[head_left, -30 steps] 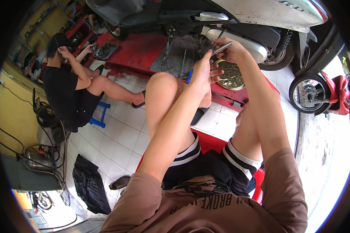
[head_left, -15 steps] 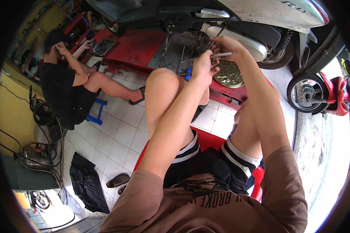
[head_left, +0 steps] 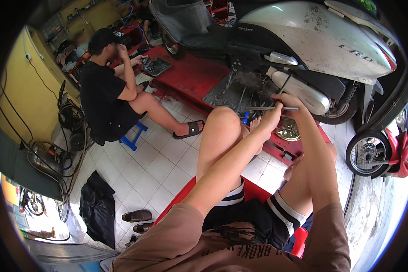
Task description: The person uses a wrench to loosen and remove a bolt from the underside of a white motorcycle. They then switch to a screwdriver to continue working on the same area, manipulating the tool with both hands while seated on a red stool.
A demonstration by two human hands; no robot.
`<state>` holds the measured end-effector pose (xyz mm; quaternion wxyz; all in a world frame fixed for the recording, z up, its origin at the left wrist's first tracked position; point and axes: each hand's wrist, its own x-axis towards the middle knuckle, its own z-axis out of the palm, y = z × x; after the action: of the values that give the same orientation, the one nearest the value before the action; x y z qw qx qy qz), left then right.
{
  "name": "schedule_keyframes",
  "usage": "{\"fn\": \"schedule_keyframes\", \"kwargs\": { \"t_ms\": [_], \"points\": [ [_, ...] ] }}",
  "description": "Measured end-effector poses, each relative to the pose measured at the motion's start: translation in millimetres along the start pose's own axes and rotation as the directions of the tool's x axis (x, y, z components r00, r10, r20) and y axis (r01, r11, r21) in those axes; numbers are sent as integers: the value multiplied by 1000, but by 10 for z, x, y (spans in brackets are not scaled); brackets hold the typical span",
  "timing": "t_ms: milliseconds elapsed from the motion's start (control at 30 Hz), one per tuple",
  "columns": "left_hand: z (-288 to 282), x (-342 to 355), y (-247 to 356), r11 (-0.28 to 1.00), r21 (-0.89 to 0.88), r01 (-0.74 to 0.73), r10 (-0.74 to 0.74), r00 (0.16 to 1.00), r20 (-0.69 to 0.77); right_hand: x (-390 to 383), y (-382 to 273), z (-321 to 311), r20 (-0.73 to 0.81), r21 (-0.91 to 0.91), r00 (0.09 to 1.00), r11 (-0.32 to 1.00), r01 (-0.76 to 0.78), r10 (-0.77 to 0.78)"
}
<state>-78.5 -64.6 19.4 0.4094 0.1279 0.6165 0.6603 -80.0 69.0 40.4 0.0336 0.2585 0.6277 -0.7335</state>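
My two hands are close together above the red lift platform, in front of the scooter's silver side cover. My left hand (head_left: 272, 119) is closed on a straight silver metal rod (head_left: 260, 108), which lies sideways and passes out beyond both hands. My right hand (head_left: 289, 101) is closed around a thin dark rod (head_left: 286, 83) that slants up toward the scooter (head_left: 258, 59). Whether the two rods are joined is hidden by my fingers. Under my hands sits a round gold-coloured tray (head_left: 287, 134) of small metal parts. A blue-handled object (head_left: 245, 119) is beside my foot.
The red platform (head_left: 190, 75) holds tools and a dark tray (head_left: 157, 67). To the left, a person in black (head_left: 106, 86) sits on a blue stool (head_left: 134, 136). A red motorcycle (head_left: 396, 152) stands right. Shoes (head_left: 137, 216), black cloth (head_left: 98, 208) and hoses lie left.
My view has tilted up and swung left, so the scooter shows more fully. My hands have come closer together around the rods, and the dark rod shows more clearly.
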Motion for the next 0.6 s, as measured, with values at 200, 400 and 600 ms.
{"fn": "schedule_keyframes", "kwargs": {
  "t_ms": [200,400,600],
  "points": [
    [94,-11,-35,990,45,-135,134,991,30,-154,-1,-87,-43,20,999,1000,4,-3],
    [107,126,-139,977,86,-196,195,980,28,-125,14,-122,-46,-18,999,1000,-16,15],
    [49,258,-251,915,219,-339,355,934,-36,-113,-3,-22,-115,-89,993,996,2,-12]
  ]
}}
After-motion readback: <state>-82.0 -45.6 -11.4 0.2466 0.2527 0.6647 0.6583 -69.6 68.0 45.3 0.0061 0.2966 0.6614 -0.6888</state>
